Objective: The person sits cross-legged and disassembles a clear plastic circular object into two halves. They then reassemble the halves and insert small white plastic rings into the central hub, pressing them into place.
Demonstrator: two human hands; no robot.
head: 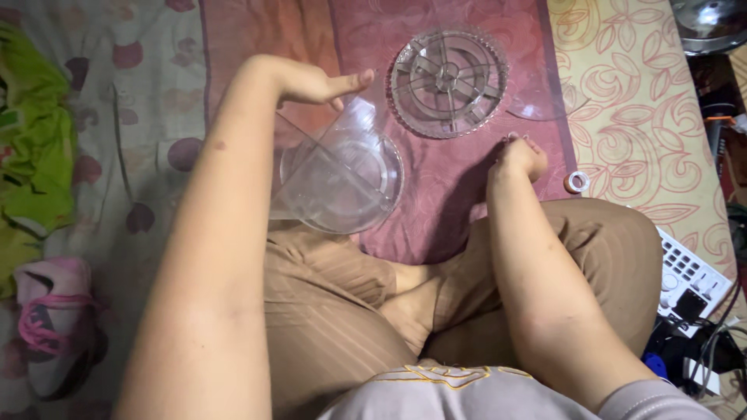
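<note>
The left hand [311, 82] holds a clear plastic bowl [342, 175] tilted at nine o'clock of centre, its grip on the rim; a round clear divided tray [449, 82] lies at twelve o'clock on the maroon cloth [459, 187]. The right hand [520, 158] rests fisted on the cloth at three o'clock, grip closed; whether it holds anything, I cannot tell.

Maroon patterned cloth [459, 194] over beige floral bedding [638, 117].

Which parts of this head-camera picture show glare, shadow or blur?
Head view: glare glints on the clear plastic bowl under the left hand; the right hand casts a dark shadow on the maroon cloth; near forearms look stretched; the patterned mat stays evenly lit.
</note>
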